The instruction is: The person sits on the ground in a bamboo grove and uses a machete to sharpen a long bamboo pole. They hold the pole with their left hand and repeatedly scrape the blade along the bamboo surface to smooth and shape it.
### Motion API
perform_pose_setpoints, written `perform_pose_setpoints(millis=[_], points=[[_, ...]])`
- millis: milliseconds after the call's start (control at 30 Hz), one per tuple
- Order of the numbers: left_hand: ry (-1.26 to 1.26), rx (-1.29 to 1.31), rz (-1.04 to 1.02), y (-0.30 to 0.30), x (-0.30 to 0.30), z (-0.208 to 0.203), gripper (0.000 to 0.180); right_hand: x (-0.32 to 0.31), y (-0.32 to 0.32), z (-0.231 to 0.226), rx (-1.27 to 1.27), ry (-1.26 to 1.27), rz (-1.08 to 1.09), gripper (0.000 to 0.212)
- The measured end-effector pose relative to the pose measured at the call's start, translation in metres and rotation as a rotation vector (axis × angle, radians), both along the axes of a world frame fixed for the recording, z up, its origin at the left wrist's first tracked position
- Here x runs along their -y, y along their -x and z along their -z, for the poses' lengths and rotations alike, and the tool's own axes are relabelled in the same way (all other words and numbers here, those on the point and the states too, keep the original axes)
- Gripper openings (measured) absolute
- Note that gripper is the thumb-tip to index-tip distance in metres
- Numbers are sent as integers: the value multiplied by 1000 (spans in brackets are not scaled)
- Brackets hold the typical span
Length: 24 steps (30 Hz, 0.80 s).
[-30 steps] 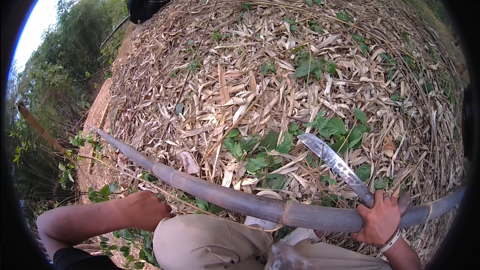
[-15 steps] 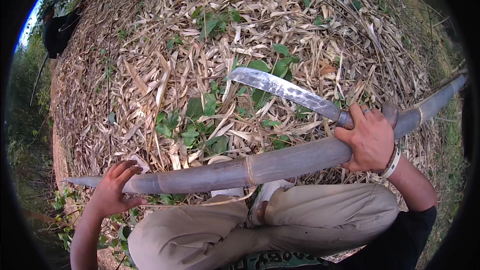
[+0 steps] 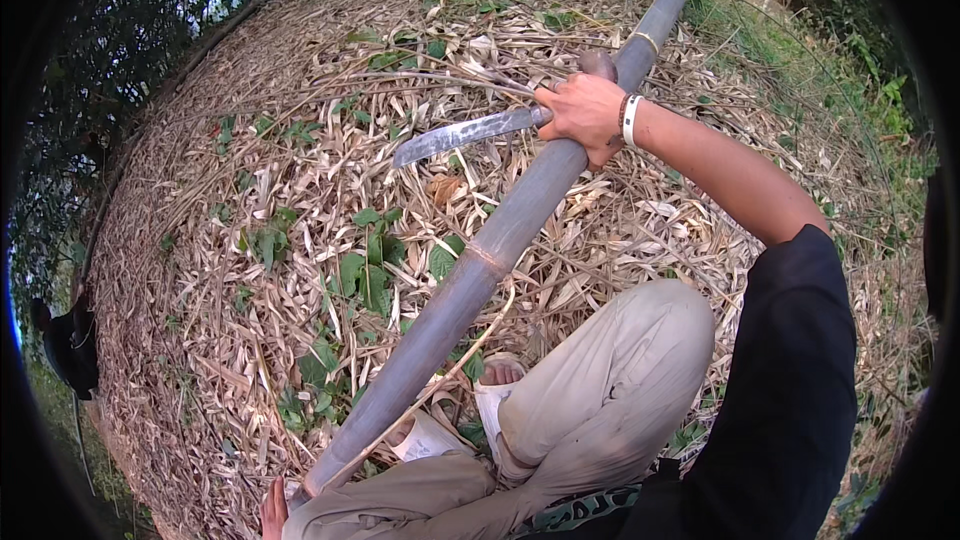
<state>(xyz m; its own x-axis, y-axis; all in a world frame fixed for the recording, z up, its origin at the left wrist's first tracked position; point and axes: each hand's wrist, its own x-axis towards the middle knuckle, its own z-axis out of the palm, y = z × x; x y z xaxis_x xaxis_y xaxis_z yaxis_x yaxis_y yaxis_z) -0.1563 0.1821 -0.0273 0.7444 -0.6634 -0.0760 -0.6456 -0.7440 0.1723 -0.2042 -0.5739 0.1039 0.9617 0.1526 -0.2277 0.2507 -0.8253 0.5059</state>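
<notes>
A long grey bamboo pole runs from the lower left up to the far right. My right hand rests on its upper part, fingers wrapped round the handle of a machete. The worn metal blade points left, above the dry leaves, and the rounded end of the handle shows behind the knuckles. At the lower edge, beside the pole's near end, only part of my left hand shows; its visible fingers are stretched out, and my trouser leg hides the rest.
Dry bamboo leaves and small green plants cover the ground. My bent knees and sandalled feet are close to the pole. A person in dark clothing is at the far left. A thin dry branch lies along the pole.
The view has turned, so the pole now slants steeply up to the right. My right hand, still gripping the machete on the pole, appears farther away; my left is mostly out of view.
</notes>
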Motion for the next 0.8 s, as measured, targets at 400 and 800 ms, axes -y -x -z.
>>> perform_pose_setpoints(millis=[400, 800], points=[[-106, -90, 127, -70, 127, -122, 93, 15, -32, 34, -389, 37, 96, 82], [-41, -28, 395, -105, 250, -154, 92, 22, -35, 41, -365, 45, 67, 86]])
